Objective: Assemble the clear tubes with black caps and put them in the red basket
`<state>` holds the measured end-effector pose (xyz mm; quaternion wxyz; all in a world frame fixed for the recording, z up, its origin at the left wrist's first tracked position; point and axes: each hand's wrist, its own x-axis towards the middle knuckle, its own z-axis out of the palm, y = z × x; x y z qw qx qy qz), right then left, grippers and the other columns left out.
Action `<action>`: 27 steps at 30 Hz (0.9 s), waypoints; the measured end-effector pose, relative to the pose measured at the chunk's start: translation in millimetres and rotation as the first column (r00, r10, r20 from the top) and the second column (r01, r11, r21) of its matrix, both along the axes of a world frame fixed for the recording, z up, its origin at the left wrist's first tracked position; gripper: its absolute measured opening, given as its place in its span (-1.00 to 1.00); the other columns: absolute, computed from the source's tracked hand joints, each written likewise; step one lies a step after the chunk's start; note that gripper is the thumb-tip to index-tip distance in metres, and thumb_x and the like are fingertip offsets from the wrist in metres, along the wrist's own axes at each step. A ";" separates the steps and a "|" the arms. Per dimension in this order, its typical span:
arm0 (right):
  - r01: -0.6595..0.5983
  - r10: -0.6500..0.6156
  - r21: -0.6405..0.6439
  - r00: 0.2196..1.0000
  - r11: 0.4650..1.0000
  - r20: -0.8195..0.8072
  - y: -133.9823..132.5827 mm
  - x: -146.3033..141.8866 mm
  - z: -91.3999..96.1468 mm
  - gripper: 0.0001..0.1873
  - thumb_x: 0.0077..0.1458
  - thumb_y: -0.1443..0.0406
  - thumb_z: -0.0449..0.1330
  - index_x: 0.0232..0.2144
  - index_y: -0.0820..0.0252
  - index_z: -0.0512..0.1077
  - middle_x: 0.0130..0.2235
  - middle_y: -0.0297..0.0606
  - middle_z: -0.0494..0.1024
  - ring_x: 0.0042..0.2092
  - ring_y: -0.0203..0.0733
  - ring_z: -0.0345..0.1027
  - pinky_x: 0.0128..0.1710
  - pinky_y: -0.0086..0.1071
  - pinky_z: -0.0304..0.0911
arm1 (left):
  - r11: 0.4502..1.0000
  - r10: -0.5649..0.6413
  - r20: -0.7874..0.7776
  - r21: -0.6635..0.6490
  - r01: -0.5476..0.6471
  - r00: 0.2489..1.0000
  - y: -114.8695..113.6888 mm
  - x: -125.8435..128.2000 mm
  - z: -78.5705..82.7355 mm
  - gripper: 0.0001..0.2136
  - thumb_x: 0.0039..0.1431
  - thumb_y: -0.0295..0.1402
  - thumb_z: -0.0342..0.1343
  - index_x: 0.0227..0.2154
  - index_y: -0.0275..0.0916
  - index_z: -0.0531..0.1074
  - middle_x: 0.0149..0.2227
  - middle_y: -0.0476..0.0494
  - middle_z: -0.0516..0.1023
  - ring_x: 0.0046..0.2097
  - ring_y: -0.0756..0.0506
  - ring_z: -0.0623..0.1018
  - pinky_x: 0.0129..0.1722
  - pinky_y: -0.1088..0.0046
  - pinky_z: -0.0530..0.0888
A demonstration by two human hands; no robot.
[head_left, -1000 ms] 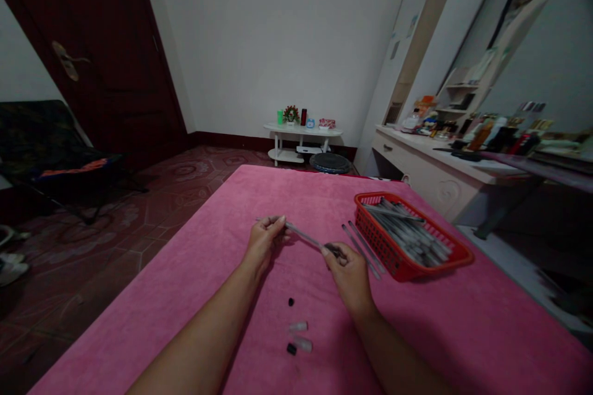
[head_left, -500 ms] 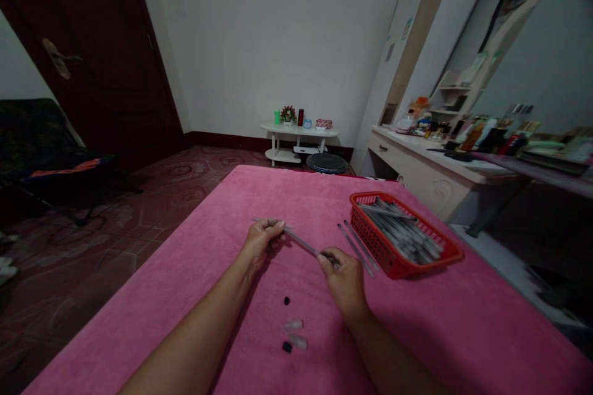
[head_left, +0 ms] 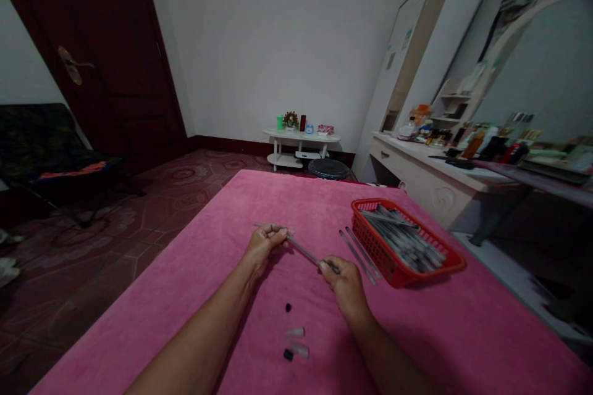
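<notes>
A thin, see-through grey tube (head_left: 303,251) runs slantwise between my two hands above the pink cloth. My left hand (head_left: 267,242) pinches it toward its far end, and a thin length sticks out past the fingers on the left. At the near end, my right hand (head_left: 340,278) is closed round the tube, its tip hidden in the fingers. Below the hands lie a clear cap (head_left: 295,332), another clear cap (head_left: 300,350), a small black plug (head_left: 288,307) and a second black plug (head_left: 288,355). Two similar loose tubes (head_left: 359,256) rest right of my right hand.
A red plastic basket (head_left: 377,250) full of similar tubes (head_left: 403,237) stands on the pink cloth (head_left: 208,271) at the right. Beyond are a low white table (head_left: 273,133), a round dark stool (head_left: 328,168) and a cluttered dressing table (head_left: 426,166). A folding chair (head_left: 41,154) stands left.
The whole view has shifted a little, with the scene lower in the picture. Both hands keep their hold on the tube, and the loose parts lie as before.
</notes>
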<state>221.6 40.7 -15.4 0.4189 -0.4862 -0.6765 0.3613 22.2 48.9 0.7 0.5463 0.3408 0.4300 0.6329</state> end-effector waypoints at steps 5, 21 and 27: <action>0.010 -0.010 0.026 1.000 1.000 -0.025 -3.2 -9.8 -2.1 -0.67 0.01 0.08 0.11 -0.55 0.22 0.44 -0.59 -0.33 0.37 -0.53 -0.27 0.17 -0.55 -0.46 0.04 | 0.992 0.125 0.063 0.023 -0.127 0.990 4.2 5.7 -4.6 -0.64 -0.18 -0.18 0.33 -0.39 -0.31 0.40 -0.59 -0.04 0.48 -0.68 0.10 0.35 -0.72 0.64 0.13; -0.017 0.019 0.043 0.999 0.999 -0.038 -5.8 -11.9 -3.6 -0.66 0.05 0.07 0.11 -0.54 0.21 0.43 -0.59 -0.33 0.39 -0.55 -0.29 0.20 -0.58 -0.48 0.07 | 0.955 0.289 -0.195 -0.001 -0.295 0.937 6.3 5.0 -7.7 -0.56 -0.07 0.07 0.14 -0.65 -0.25 0.28 -0.77 0.06 0.27 -0.75 0.09 0.22 -0.76 0.59 0.12; -0.041 0.041 0.048 0.999 0.998 -0.010 -5.5 -10.0 -4.8 -0.68 0.09 0.11 0.07 -0.56 0.20 0.36 -0.61 -0.38 0.30 -0.54 -0.30 0.18 -0.55 -0.48 0.05 | 0.933 0.355 -0.312 0.053 -0.357 0.881 7.4 2.7 -8.6 -0.58 -0.07 0.01 0.16 -0.70 -0.22 0.22 -0.77 0.11 0.18 -0.72 0.09 0.18 -0.73 0.58 0.10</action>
